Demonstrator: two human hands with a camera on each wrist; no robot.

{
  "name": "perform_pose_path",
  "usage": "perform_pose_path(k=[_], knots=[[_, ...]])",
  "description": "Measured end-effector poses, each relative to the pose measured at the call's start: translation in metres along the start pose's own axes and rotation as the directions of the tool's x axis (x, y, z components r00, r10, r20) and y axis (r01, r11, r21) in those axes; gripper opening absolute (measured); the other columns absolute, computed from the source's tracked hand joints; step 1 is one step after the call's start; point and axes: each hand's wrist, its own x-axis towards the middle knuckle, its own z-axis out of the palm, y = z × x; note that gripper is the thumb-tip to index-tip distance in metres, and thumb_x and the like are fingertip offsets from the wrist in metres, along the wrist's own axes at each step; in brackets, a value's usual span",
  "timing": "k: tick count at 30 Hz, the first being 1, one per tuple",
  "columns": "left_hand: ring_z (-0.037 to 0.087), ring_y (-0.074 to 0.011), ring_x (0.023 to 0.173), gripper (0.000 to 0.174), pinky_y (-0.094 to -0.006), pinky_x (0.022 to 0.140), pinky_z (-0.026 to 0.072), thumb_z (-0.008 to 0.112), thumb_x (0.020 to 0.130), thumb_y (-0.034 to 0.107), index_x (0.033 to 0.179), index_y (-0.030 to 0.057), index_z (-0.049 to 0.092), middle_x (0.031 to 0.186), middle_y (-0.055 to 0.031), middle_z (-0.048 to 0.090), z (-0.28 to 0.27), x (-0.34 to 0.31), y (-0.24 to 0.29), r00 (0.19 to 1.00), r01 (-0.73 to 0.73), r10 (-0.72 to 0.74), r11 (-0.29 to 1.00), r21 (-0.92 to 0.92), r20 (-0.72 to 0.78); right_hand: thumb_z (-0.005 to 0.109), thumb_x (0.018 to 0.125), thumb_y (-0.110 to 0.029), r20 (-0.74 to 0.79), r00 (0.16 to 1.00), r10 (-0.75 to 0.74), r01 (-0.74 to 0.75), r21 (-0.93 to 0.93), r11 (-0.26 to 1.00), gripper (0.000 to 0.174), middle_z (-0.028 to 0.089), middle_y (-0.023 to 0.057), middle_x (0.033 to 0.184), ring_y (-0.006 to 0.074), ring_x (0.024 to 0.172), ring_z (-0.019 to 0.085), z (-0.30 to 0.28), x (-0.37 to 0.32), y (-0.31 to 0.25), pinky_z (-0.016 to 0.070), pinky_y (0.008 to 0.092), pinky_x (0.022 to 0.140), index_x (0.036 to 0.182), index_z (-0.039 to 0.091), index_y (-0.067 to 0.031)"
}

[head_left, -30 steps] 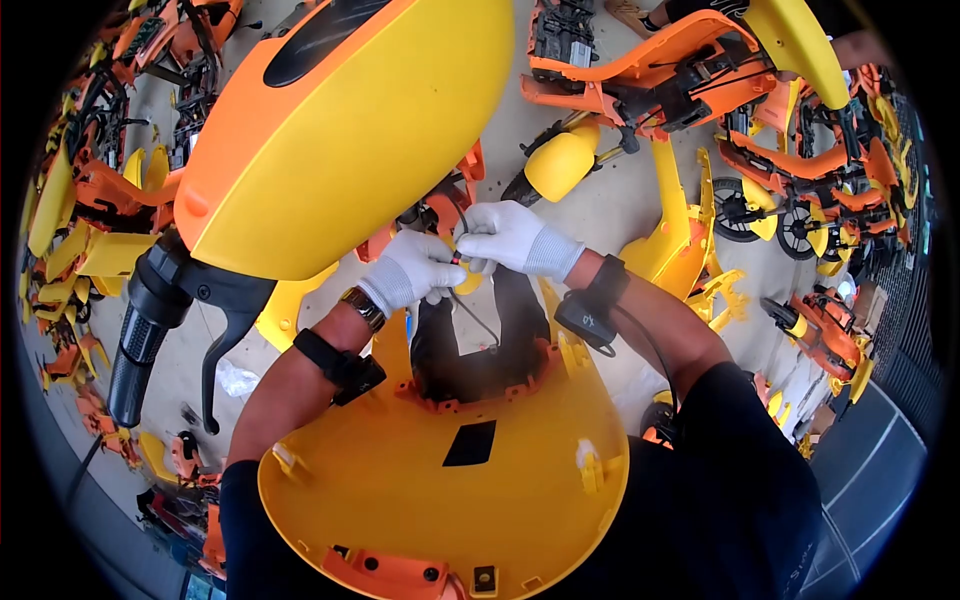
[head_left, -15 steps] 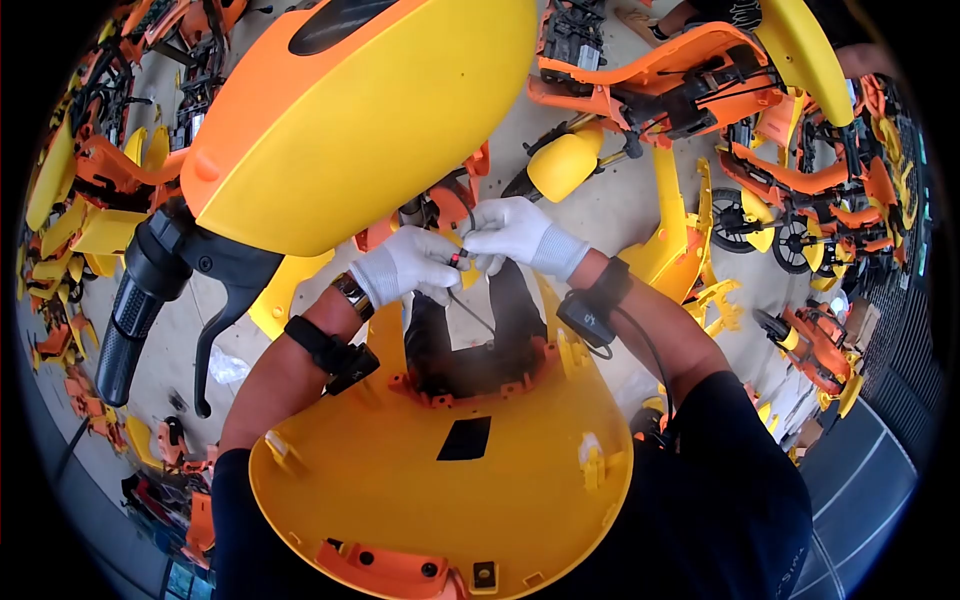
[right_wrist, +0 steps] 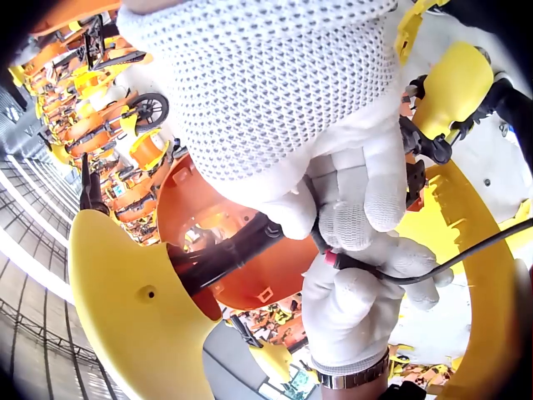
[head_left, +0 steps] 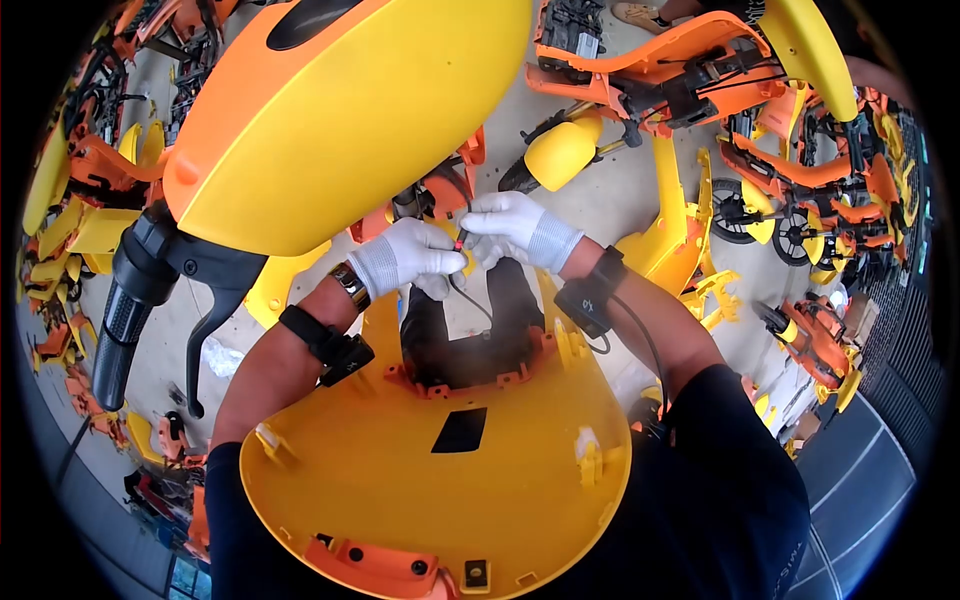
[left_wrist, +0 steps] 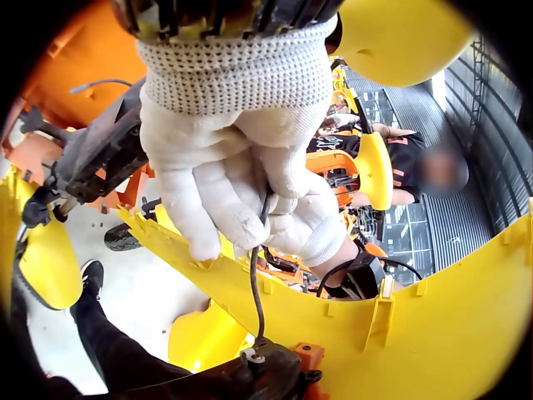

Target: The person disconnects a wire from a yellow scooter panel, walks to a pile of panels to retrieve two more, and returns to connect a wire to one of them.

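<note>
Both hands wear white knit gloves and meet at a thin black cable [right_wrist: 456, 257] with a small red-banded connector [right_wrist: 332, 258]. In the head view the left hand [head_left: 412, 257] pinches the cable just below the red band. The right hand [head_left: 508, 228] grips the cable's upper part, close against the left fingertips. The cable's lower end runs down to a dark part at the orange-edged opening of a yellow panel [head_left: 530, 470] in front of the torso. In the left wrist view, the left hand [left_wrist: 221, 167] has the cable [left_wrist: 255, 292] hanging from its fingers.
A large yellow and orange cover [head_left: 350, 120] fills the upper left, with a black handlebar grip [head_left: 125, 320] and brake lever [head_left: 205, 340] below. Orange and yellow scooter bodies [head_left: 690, 80] stand around on the grey floor. Another person appears in the left wrist view, behind a yellow part [left_wrist: 375, 171].
Both hands have shifted slightly upward in the head view, still holding the cable. The red-banded connector stands more upright between them. The large cover has moved a little left with the view.
</note>
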Motion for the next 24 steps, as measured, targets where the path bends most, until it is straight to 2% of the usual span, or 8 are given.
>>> perform_pose_path(k=[4,10,16,19,24], knots=[[0.07,-0.0181,0.07,0.029,-0.0286,0.067,0.0575,0.068,0.088,0.024,0.096,-0.0031,0.068,0.087,-0.0118,0.072,0.001,0.0,0.001,1.0,0.001,-0.001,1.0,0.009,0.006,0.066,0.091,-0.03,0.005,1.0,0.003,-0.003,0.036,0.999,0.033,0.066,0.0098,0.092,0.0202,0.076,0.066,-0.002,0.003,0.004,0.0543,0.0314,0.067,0.108,0.062,-0.0017],[0.07,-0.0171,0.069,0.026,-0.0282,0.067,0.0572,0.067,0.087,0.017,0.102,-0.005,0.066,0.085,-0.0124,0.071,-0.002,0.003,-0.006,1.0,-0.027,0.027,0.999,-0.036,-0.014,0.065,0.092,-0.029,0.028,0.996,-0.084,0.082,0.071,0.994,0.032,0.066,0.0102,0.095,0.0198,0.077,0.066,-0.004,0.007,0.012,0.0546,0.0308,0.067,0.108,0.061,-0.0015],[0.069,-0.0171,0.067,0.023,-0.0285,0.066,0.0579,0.067,0.087,0.014,0.1,-0.0046,0.068,0.084,-0.011,0.071,-0.002,0.004,-0.007,1.0,-0.01,0.011,1.0,0.029,-0.026,0.064,0.093,-0.026,0.001,1.0,-0.024,0.024,0.01,1.0,0.035,0.066,0.0098,0.099,0.02,0.078,0.069,-0.001,0.004,0.004,0.0567,0.0292,0.065,0.114,0.059,0.0013],[0.068,-0.0163,0.067,0.022,-0.0279,0.065,0.0575,0.067,0.086,0.013,0.1,-0.0043,0.069,0.084,-0.0103,0.071,-0.003,0.005,-0.009,0.999,-0.018,0.019,1.0,0.02,-0.037,0.064,0.093,-0.024,-0.033,0.998,-0.048,0.048,-0.004,0.999,0.035,0.066,0.0104,0.099,0.0199,0.078,0.069,0.001,0.005,0.004,0.057,0.0282,0.064,0.115,0.059,0.0025],[0.068,-0.0156,0.066,0.022,-0.0271,0.064,0.057,0.068,0.086,0.013,0.099,-0.0044,0.069,0.085,-0.0101,0.071,-0.003,0.006,-0.015,0.998,-0.026,0.027,0.999,0.027,-0.054,0.065,0.091,-0.018,-0.004,1.0,-0.023,0.023,0.049,0.999,0.033,0.065,0.0101,0.097,0.0179,0.073,0.068,0.001,0.005,0.004,0.0569,0.0298,0.064,0.115,0.058,0.003]])
